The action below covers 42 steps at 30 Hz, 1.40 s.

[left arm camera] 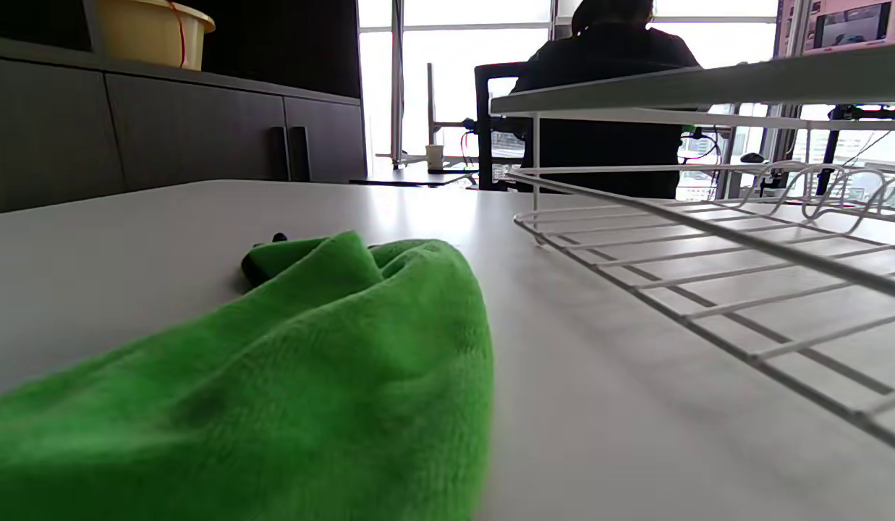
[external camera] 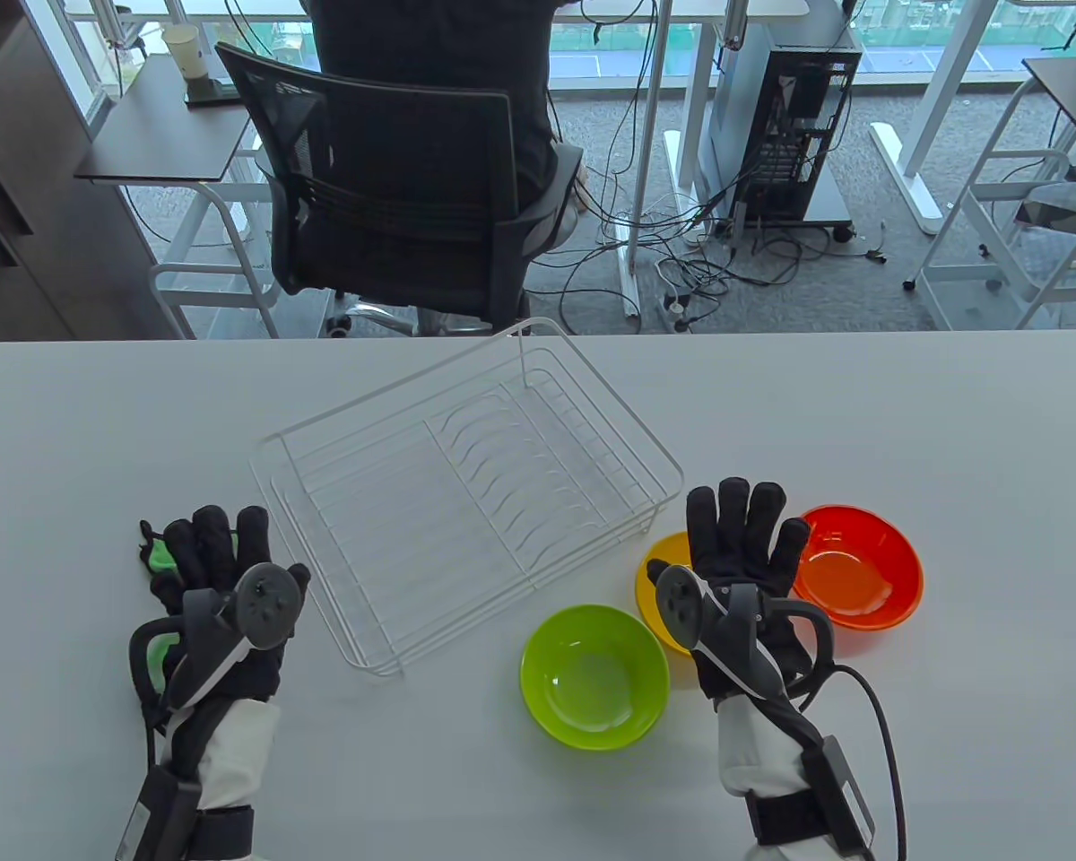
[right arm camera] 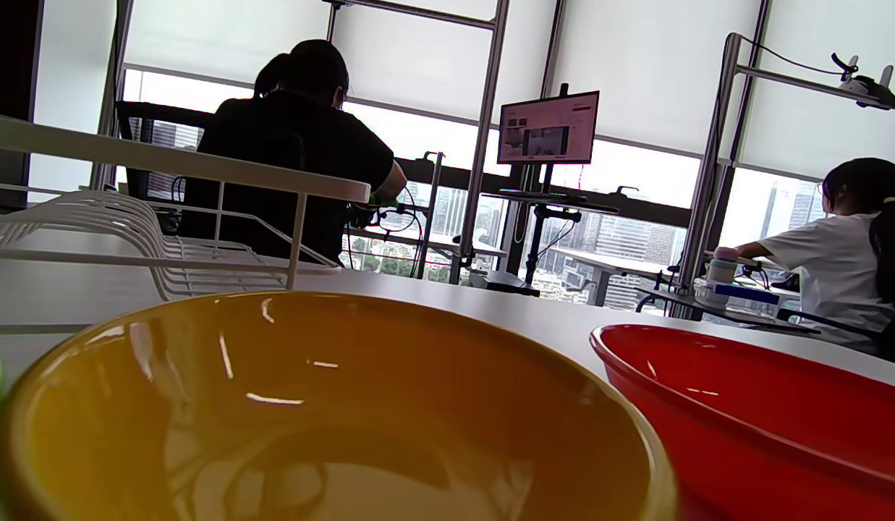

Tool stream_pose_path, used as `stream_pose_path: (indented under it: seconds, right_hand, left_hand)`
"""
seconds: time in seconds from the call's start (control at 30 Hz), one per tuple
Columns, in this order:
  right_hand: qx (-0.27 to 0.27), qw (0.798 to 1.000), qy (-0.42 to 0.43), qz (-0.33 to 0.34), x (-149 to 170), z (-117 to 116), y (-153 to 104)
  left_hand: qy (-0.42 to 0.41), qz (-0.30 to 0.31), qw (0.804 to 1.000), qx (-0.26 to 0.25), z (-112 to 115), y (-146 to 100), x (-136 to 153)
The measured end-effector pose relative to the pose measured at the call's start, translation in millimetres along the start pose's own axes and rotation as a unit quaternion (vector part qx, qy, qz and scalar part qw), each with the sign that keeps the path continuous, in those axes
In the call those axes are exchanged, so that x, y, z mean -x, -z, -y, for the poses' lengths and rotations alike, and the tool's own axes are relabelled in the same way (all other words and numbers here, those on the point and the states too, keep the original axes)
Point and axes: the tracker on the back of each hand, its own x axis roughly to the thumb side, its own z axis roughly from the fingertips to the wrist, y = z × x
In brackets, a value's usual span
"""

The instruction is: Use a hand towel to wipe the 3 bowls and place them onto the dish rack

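Table view shows nothing done: dish rack (external camera: 466,484) bare, green bowl (external camera: 594,677), yellow bowl (external camera: 659,583), red bowl (external camera: 861,567) unwiped at right; left hand (external camera: 224,583) flat on towel (external camera: 157,556), right hand (external camera: 735,560) fingers spread.

The towel (left arm camera: 310,376) was bright green; the bowls were lime green (external camera: 594,677), yellow (right arm camera: 324,420) and red (external camera: 861,565); the rack (external camera: 466,484) was white.
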Motion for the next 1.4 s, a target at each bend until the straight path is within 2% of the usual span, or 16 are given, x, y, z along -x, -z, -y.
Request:
stream_pose_path:
  seconds: [0.2,0.27,0.37,0.47,0.53,0.7,0.8,0.93,1.1,1.23,1.4]
  right_hand:
    - [-0.004,1.000,0.002,0.004,-3.1,-0.1,-0.9]
    - [-0.006,1.000,0.002,0.005,-3.6,-0.4,-1.0]
    - [-0.008,1.000,0.001,0.007,-4.2,-0.4,-1.2]
    - [-0.009,1.000,0.002,0.008,-4.7,-0.6,-1.4]
    - [-0.010,1.000,0.000,0.009,-5.2,-0.7,-1.6]
    - [-0.010,1.000,-0.002,0.012,-6.8,-0.6,-2.1]
    - [-0.007,1.000,-0.003,0.016,-8.3,-0.2,-2.4]
    - [-0.004,1.000,-0.001,0.022,-10.7,0.6,-3.2]
    - [0.004,0.999,-0.001,0.032,-14.7,3.4,-4.8]
    - [0.005,0.999,0.009,0.043,-19.9,6.0,-6.5]
    - [0.004,0.998,0.021,0.063,-27.8,8.6,-8.9]
  left_hand:
    - [-0.048,-0.081,0.991,0.098,32.8,12.5,36.8]
    - [-0.043,-0.101,0.985,0.133,43.9,16.2,42.5]
    - [-0.024,-0.121,0.969,0.215,60.5,19.8,48.1]
    - [-0.022,-0.132,0.956,0.259,70.7,20.7,50.5]
    - [-0.024,-0.135,0.961,0.240,68.7,21.2,49.0]
    - [0.053,-0.114,0.977,0.172,60.6,23.1,36.3]
    - [0.060,-0.106,0.984,0.132,56.7,24.5,32.1]
    - [-0.035,-0.126,0.985,0.110,54.4,23.5,40.7]
    - [-0.176,-0.144,0.973,0.036,38.9,17.9,54.8]
    - [-0.245,-0.129,0.960,-0.036,18.6,12.7,55.3]
    - [-0.284,-0.102,0.948,-0.104,-3.8,3.9,53.1]
